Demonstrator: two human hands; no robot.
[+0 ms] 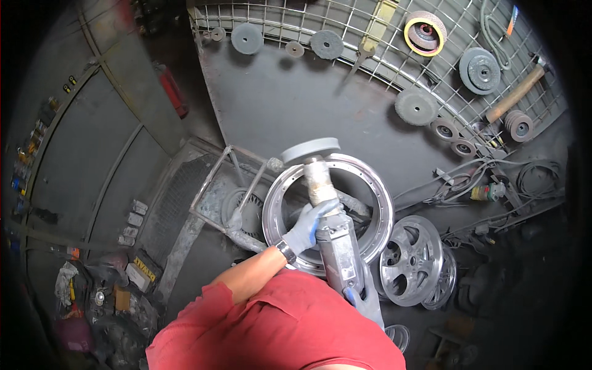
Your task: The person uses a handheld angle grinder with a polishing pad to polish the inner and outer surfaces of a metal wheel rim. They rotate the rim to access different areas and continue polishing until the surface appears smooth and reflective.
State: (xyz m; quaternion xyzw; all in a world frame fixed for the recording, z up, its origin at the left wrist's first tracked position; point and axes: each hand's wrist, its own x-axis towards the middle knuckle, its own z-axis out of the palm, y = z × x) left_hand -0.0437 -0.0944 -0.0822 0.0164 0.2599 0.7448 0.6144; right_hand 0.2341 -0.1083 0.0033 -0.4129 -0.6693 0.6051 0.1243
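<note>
A scuffed grey power tool (pixel 340 250), its wrapped neck (pixel 319 180) ending in a grey disc (pixel 310 150) seen nearly edge-on, slants across a shiny, hollow wheel rim (pixel 385 206), the disc by the rim's far edge.

Grinder (pixel 338 250) over rim (pixel 384 213), grinding disc (pixel 310 149) at its far end; wheels (pixel 411 262) R of rim (one behind the other), frame (pixel 210 179) to L. Wire grid (pixel 296 11) beyond, w/ hammer (pixel 517 94) at R end & spare discs (pixel 248 39) along it.

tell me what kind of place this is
Probably a metal grinding or polishing workshop, judging by the hanging discs, the spoked metal wheel, and the handheld power tool fitted with a grey wheel.
</note>
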